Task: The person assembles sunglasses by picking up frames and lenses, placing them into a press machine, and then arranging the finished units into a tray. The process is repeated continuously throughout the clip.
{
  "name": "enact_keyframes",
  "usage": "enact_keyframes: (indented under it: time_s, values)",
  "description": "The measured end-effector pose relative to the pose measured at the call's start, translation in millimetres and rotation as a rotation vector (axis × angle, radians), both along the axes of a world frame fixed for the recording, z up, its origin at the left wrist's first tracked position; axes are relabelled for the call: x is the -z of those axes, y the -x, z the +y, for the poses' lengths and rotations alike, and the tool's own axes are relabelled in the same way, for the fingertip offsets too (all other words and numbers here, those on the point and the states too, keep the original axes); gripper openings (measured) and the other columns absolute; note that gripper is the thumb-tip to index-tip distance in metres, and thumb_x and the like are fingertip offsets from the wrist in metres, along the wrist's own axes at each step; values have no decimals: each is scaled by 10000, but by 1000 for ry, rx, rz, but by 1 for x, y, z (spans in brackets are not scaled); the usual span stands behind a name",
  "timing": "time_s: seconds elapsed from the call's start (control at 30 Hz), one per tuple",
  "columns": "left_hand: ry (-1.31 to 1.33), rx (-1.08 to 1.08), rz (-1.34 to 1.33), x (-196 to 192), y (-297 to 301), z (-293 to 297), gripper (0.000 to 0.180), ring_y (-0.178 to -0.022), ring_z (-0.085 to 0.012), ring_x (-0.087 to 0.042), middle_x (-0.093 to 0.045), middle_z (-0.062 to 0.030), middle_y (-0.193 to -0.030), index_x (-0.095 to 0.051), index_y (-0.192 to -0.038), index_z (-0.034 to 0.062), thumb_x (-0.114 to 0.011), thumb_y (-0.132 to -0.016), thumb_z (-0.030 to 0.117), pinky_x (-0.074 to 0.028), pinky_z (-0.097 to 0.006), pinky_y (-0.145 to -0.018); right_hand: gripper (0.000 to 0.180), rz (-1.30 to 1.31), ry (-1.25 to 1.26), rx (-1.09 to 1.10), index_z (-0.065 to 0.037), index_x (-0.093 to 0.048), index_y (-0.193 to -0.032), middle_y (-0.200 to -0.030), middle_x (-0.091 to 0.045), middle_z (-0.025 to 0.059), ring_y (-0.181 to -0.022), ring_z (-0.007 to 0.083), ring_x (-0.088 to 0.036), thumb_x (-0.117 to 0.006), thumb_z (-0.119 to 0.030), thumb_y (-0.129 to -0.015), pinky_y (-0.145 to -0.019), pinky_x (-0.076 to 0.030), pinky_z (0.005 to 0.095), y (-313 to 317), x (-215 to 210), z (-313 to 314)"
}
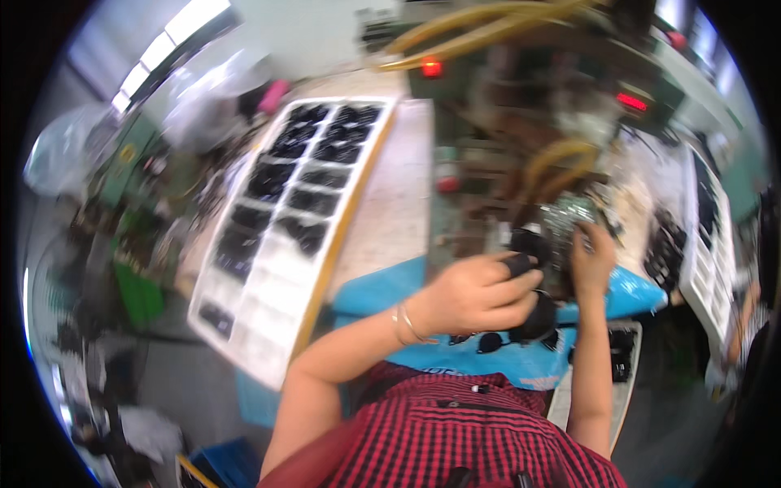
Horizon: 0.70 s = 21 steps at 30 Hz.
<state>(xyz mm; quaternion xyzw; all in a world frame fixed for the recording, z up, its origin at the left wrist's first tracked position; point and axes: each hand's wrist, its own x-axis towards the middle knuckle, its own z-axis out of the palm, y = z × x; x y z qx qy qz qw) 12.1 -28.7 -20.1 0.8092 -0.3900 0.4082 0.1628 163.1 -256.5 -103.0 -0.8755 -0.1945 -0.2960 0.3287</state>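
Note:
My left hand (480,294) is in front of the machine, its fingers curled inward, with a dark band or piece at the fingertips. Motion blur hides what those fingers hold. To its right, my right hand (594,254) is raised with bent fingers beside a clear, shiny plastic-wrapped bundle (569,213); its grip is also blurred. Black rounded pieces (534,319) show just beyond and below the left hand. Under the hands a blue plastic sheet (521,374) covers my lap, and dark sunglasses (490,342) lie on it.
A long white compartment tray (268,301) holding black eyewear pieces slants across the left table. The machine (480,154), with yellow hoses (472,28) and a red light (431,67), rises ahead. Another white tray (706,281) stands at right, beside a black pile (665,248).

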Motion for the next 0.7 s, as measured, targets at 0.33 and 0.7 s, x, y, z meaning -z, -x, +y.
enact_keyframes:
  time_s: [0.33, 0.7]
  values:
    - [-193, -1100, 544, 13, 128, 203, 209, -1114, -343, -553, -557, -76, -1401, -720, -862, 98, -655, -720, -41, -451, -396, -937, 162, 320, -328, -248, 7, -711, -966, -925, -713, 130, -900, 222, -682, -676, -45, -816, -832, -510, 322, 25, -33, 6]
    - [630, -915, 598, 25, 116, 235, 183, -964, -166, -630, -655, -106, -1131, -602, -1101, -49, -558, -989, 89, -487, -321, -899, 133, 502, -569, -90, -13, -726, -920, -902, -714, 67, -872, 156, -663, -728, -64, -797, -791, -506, 267, 51, -28, -28]
